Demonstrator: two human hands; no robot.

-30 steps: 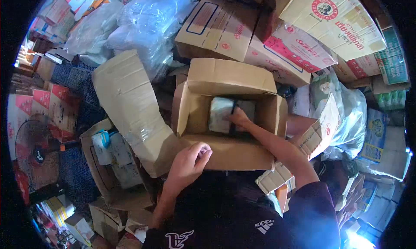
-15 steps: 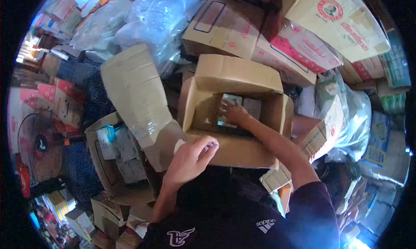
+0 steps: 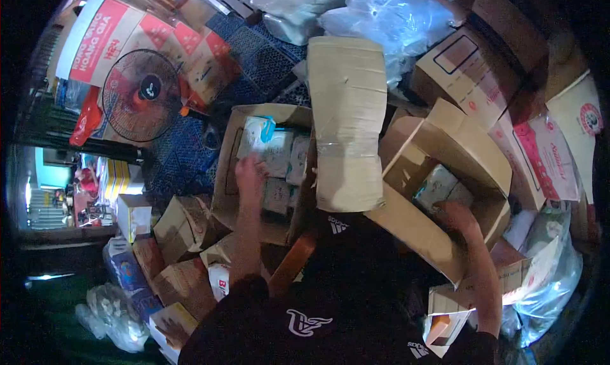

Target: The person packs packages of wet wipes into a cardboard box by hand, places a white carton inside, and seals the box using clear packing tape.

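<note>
The wrapped packs sit in two open cartons, one on each side of the person. In the left carton (image 3: 221, 196), a pale pack (image 3: 254, 135) with a bright blue patch lies at the far end, beside and above several grayish packs (image 3: 277, 196). The left hand (image 3: 251, 168) is at the near edge of that pale pack, its fingers bent toward it; they are blurred, and I cannot tell whether they are pinching the pack or only resting there. In the right carton (image 3: 469, 135), two gray packs (image 3: 436, 183) lie side by side at the bottom. The right hand (image 3: 454, 215) reaches in over the near wall, its fingers at the near edge of these packs; shadow and blur hide the fingertips, so I cannot tell if they are closed on anything. Between the cartons stretches a long, creased cardboard flap (image 3: 348, 98) with shiny tape across it. Beyond it are clear plastic bags (image 3: 394, 23). A round fan (image 3: 141, 95) stands past the left carton, in front of a red and white box (image 3: 108, 38). More printed boxes (image 3: 548, 156) stand to the right of the right carton, with a filmy plastic bag (image 3: 548, 295) nearer the person.
</note>
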